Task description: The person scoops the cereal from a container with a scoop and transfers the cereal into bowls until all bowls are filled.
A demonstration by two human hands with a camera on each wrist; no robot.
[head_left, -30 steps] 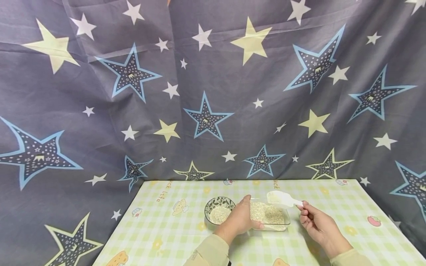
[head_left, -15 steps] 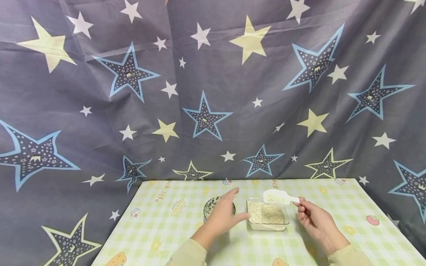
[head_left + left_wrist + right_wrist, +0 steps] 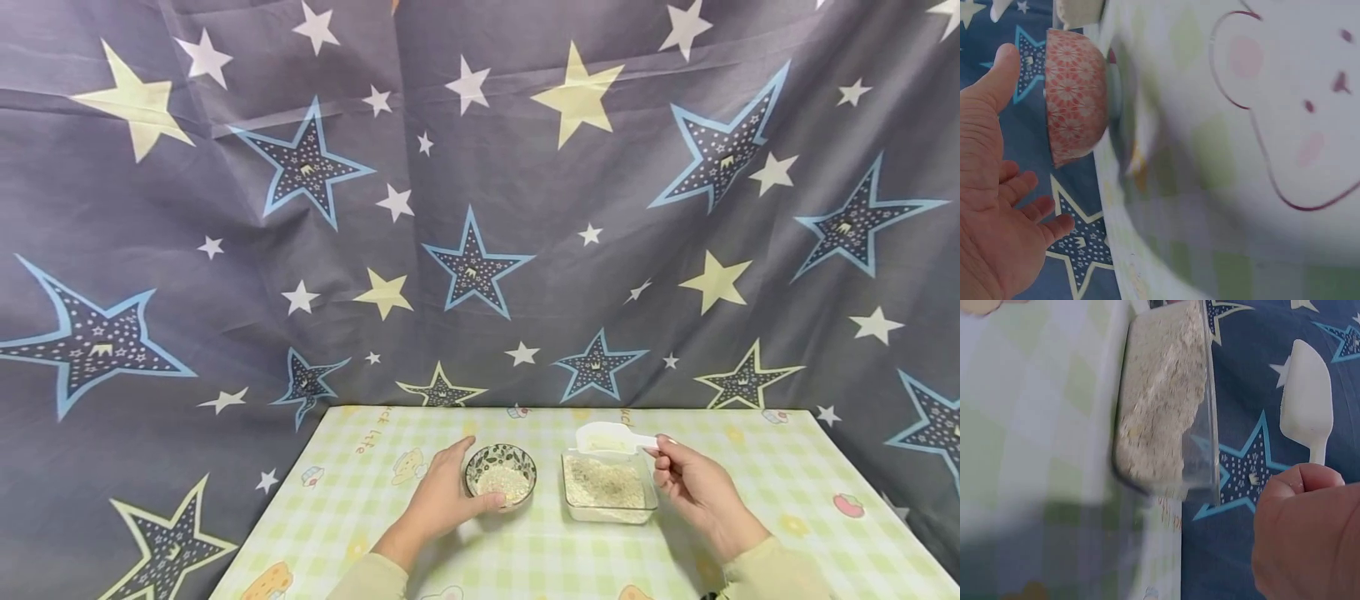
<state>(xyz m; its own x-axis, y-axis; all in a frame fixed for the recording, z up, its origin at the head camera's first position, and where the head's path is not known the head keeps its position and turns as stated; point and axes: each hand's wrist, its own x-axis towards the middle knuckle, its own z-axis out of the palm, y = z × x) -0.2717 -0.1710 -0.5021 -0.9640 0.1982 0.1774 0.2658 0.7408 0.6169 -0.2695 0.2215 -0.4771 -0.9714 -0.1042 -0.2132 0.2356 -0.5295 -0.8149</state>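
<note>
My left hand (image 3: 442,496) is at the left side of a small patterned bowl (image 3: 501,454) holding pale oat flakes (image 3: 502,481). Its thumb overlaps the bowl's front in the head view. From the left wrist, the fingers are loosely spread and appear apart from the bowl's red-patterned outside (image 3: 1075,94). My right hand (image 3: 697,492) pinches the handle of a white scoop (image 3: 606,436), which carries some flakes. The scoop is raised over the back of a rectangular glass container (image 3: 611,515) of oat flakes (image 3: 1154,394). Most right fingers are hidden in the right wrist view.
Bowl and container stand side by side, a narrow gap between them, on a green checked tablecloth (image 3: 360,483) with cartoon prints. A dark star-patterned curtain (image 3: 480,350) hangs behind the table's far edge.
My left hand has left the glass container and moved left, past the bowl to its left side. My right hand has shifted the scoop slightly left over the container.
</note>
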